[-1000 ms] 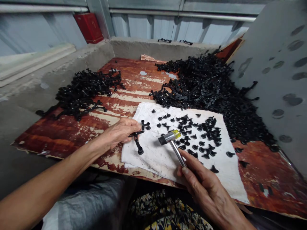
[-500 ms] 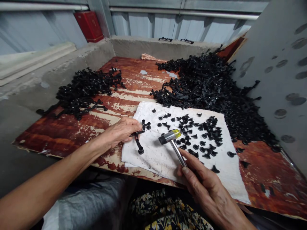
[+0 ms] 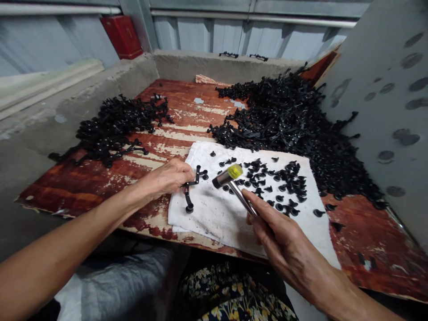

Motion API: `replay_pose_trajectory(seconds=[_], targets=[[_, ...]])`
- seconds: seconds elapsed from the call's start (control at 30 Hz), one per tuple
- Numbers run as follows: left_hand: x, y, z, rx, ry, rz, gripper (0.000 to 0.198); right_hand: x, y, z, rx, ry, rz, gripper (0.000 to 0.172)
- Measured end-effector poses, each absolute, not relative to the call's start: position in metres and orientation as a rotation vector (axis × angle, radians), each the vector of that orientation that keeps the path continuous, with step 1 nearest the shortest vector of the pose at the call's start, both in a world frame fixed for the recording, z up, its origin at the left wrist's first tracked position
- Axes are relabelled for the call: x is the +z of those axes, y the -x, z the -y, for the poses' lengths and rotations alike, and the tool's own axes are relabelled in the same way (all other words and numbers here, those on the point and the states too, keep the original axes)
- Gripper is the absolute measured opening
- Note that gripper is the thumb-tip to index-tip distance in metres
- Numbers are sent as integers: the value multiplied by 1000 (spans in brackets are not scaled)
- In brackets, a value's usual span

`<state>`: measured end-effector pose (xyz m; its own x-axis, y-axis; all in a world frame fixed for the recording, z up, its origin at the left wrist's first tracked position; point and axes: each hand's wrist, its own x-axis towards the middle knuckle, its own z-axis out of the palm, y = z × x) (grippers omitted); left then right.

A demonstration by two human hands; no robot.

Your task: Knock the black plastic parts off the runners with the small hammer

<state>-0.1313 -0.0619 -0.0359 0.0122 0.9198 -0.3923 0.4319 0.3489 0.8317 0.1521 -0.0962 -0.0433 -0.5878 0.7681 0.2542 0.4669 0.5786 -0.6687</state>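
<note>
My left hand (image 3: pixel 175 175) pinches a black branched plastic bracket (image 3: pixel 188 196) with round ends, over the left part of a white cloth (image 3: pixel 207 227). In my right hand (image 3: pixel 279 225) is a mallet (image 3: pixel 239 194), gripped by its handle. Its metal head has a yellow face (image 3: pixel 235 171) and a dark face, and it hovers above the cloth to the right of the bracket. Small black round-based pegs (image 3: pixel 257 167) lie scattered over the cloth beyond the mallet. My left fingertips hide part of the bracket.
Behind the cloth on the right, a large heap of black brackets (image 3: pixel 281 111) leans toward a grey panel (image 3: pixel 394 133). A smaller bracket pile (image 3: pixel 117 125) lies at the left of the worn red-brown board (image 3: pixel 180 107). A red box (image 3: pixel 122 38) stands on the concrete ledge (image 3: pixel 76 96).
The mallet has risen slightly and shifted left, its yellow face now turned more toward me. My left hand and the bracket have moved slightly left and up.
</note>
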Motion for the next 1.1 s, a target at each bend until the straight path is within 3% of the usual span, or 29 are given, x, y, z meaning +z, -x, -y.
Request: replay_pose_trajectory(seconds=[0.33, 1.1], targets=[[-39, 138, 57, 545, -1272, -1547, 18, -40, -130, 63, 352, 874, 2527, 72], [-30, 128, 63, 544, -1248, -1615, 18, -26, -124, 66, 280, 919, 2550, 68]])
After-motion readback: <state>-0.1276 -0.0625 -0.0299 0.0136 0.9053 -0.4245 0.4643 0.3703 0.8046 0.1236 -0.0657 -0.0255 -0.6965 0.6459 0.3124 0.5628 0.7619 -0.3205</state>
